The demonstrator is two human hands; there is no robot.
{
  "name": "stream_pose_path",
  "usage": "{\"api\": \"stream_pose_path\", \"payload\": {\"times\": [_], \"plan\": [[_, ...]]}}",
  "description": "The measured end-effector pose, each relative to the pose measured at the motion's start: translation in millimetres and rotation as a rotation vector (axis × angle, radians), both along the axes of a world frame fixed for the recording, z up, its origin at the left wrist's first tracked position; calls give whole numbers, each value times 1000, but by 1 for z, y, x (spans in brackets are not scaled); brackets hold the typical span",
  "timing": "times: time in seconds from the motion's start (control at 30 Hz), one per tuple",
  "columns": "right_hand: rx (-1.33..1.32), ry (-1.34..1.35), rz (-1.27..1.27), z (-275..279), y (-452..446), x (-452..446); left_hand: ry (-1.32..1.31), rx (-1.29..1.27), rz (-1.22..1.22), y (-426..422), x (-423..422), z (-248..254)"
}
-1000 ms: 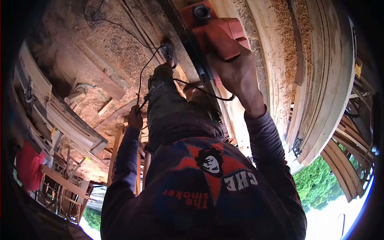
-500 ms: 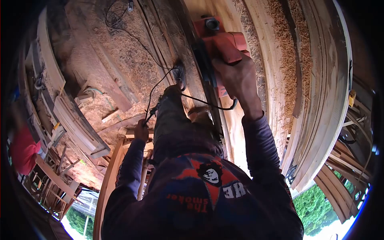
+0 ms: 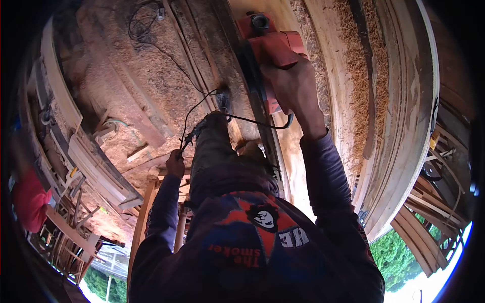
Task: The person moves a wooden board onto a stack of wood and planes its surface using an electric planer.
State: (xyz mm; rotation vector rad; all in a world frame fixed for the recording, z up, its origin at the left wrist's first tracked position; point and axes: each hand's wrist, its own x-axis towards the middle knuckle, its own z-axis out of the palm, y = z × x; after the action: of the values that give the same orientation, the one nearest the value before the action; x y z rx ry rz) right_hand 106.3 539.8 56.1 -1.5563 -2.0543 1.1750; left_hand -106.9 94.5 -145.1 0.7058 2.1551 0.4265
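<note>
So the red planer (image 3: pixel 273 45) has crept a bit further toward the top of the frame since half a second ago, and the right hand (image 3: pixel 295 86) went along with it. It's sitting upper centre, on or right over the pale board (image 3: pixel 292 156), can't tell if the sole is actually touching. Long axis runs from the upper left down to the lower right, pretty steep and roughly in line with the board, with the end carrying the dark round port (image 3: pixel 259 21) pointing at the top edge.

Right hand is clearly the nearer one: those fingers are curled around the handle, so the tool's body lies directly under and just up-left of them, though the fingertips are hidden. The black cord (image 3: pixel 289 121) comes off the lower end and loops left across the legs to the left hand (image 3: pixel 175 165), left of centre, whose fingers look bunched around it, too small to tell exactly how.

Further out there's curly shavings (image 3: pixel 355 60) to the upper right, and another person in red (image 3: pixel 31 202) at the left edge
</note>
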Motion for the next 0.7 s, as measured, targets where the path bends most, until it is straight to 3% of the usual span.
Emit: {"api": "stream_pose_path", "payload": {"times": [0.2,0.5,0.7], "plan": [[37,-1,102,-5,33,-27,9,-24,66,17,-21,4],[-39,115,3,-7,76,-72,6,-51,100,31,-56,4],[-99,29,-38,-5,101,-94,38,-12,107,49,-78,9]]}}
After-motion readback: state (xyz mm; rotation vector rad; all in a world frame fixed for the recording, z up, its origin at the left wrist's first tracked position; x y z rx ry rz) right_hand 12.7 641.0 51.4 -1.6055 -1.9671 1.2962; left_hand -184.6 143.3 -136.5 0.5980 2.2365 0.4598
